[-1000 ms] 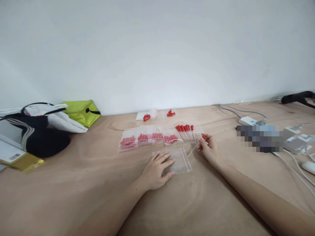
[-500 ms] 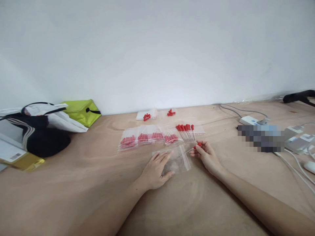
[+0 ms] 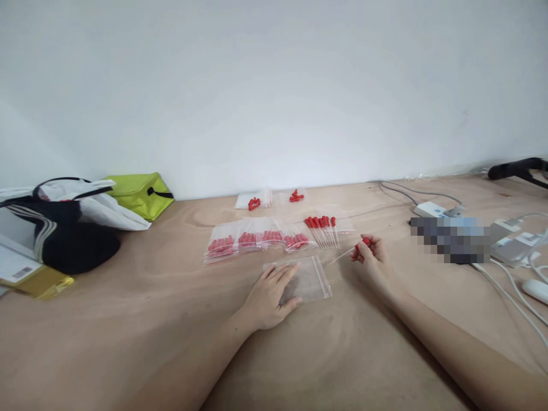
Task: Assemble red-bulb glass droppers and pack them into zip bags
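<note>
My left hand [image 3: 274, 294] lies flat with its fingers spread on a clear zip bag [image 3: 310, 279]. To the right, my right hand [image 3: 373, 260] pinches the red end of a thin dropper [image 3: 343, 255], whose clear stem points left towards the bag's zip edge. Beyond the bag, several red-topped droppers [image 3: 320, 222] lie side by side. Left of them is a row of zip bags with red-topped pieces inside [image 3: 221, 244]. Farther back, small red caps [image 3: 254, 202] and more red caps [image 3: 296, 196] rest on clear bags.
At the left are a black cap [image 3: 77, 245], a white bag [image 3: 113, 208], a lime-green bag [image 3: 139, 194] and a white and gold box [image 3: 40, 279]. A power strip [image 3: 430, 210], cables, chargers and a blurred-out item stand at the right.
My right hand has moved right, away from the zip bag, with the dropper still in it; more of the clear stem shows. My left hand stays on the bag.
</note>
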Tool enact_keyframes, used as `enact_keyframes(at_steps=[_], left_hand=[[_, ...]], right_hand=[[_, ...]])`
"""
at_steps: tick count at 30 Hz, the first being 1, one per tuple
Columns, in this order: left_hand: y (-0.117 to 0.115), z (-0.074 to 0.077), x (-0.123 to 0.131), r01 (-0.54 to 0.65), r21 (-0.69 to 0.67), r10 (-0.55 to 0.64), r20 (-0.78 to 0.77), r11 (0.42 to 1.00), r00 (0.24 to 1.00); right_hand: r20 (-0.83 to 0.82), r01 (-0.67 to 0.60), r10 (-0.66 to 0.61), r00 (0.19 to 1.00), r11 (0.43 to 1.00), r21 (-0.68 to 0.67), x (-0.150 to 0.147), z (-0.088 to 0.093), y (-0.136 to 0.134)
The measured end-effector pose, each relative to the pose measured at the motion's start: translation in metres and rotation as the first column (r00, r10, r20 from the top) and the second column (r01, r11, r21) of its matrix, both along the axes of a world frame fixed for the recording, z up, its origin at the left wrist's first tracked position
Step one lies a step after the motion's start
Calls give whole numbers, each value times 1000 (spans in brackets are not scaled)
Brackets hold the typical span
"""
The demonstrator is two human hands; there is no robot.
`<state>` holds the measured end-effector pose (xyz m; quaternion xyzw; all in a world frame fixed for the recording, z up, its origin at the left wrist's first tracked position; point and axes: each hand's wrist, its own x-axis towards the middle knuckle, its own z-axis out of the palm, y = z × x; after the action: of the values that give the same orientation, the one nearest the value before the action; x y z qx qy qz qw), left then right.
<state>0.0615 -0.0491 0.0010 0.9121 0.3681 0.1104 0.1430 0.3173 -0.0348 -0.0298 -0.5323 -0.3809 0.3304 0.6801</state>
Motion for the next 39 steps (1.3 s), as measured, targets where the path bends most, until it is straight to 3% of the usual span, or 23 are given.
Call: enact_keyframes(at_steps=[12, 27, 34, 39], left_hand=[[0, 1, 0, -4, 10, 4, 0, 1000, 1000], [0, 3, 1, -11, -11, 10, -31, 1000, 999], [0, 1, 0, -12, -25, 11, -19, 1000, 1000], [1, 1, 1, -16, -38, 15, -18, 999, 1000]], right_hand=[[-6, -127, 127, 992, 991, -33, -23, 3, -9], [91, 13, -14, 996, 1000, 16, -9, 4, -4], [-19, -42, 42, 999, 999, -10, -15, 2, -5], [-131, -158, 149, 980, 986, -58, -25, 2, -10]])
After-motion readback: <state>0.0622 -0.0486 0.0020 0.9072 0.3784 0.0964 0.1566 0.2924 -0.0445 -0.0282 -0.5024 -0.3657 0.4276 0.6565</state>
